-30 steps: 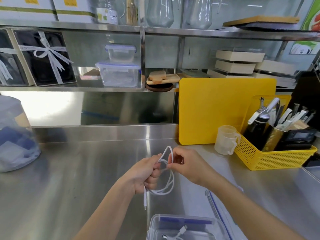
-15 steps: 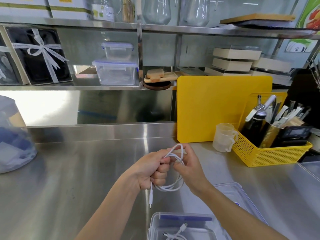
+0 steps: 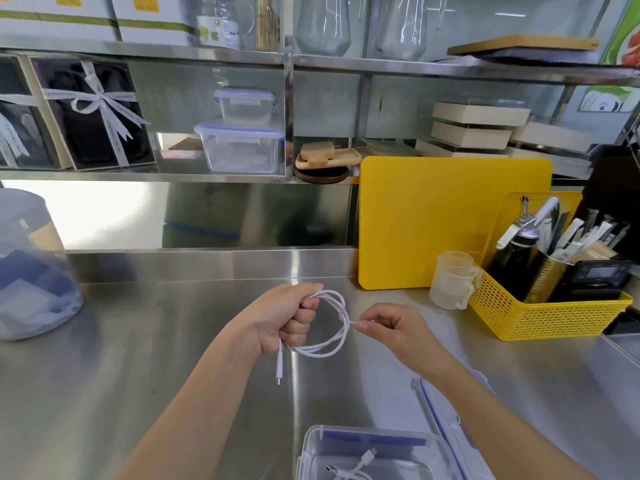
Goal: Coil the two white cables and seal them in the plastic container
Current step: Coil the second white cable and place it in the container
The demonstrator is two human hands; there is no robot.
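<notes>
Here, coiled cable (image 3: 332, 327) in left grip (image 3: 287, 317), right grip (image 3: 388, 327) pinching end.

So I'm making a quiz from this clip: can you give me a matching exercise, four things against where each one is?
1. coiled white cable
2. container lid
3. second white cable
4. measuring cup

a. inside the open plastic container
b. beside the yellow basket
c. held between both hands
d. flat on the counter, under the right forearm

Pairs: 1-c, 2-d, 3-a, 4-b

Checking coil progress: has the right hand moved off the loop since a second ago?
Yes. The right hand pulled right, toward the yellow basket, pinching the white cable end.
</notes>
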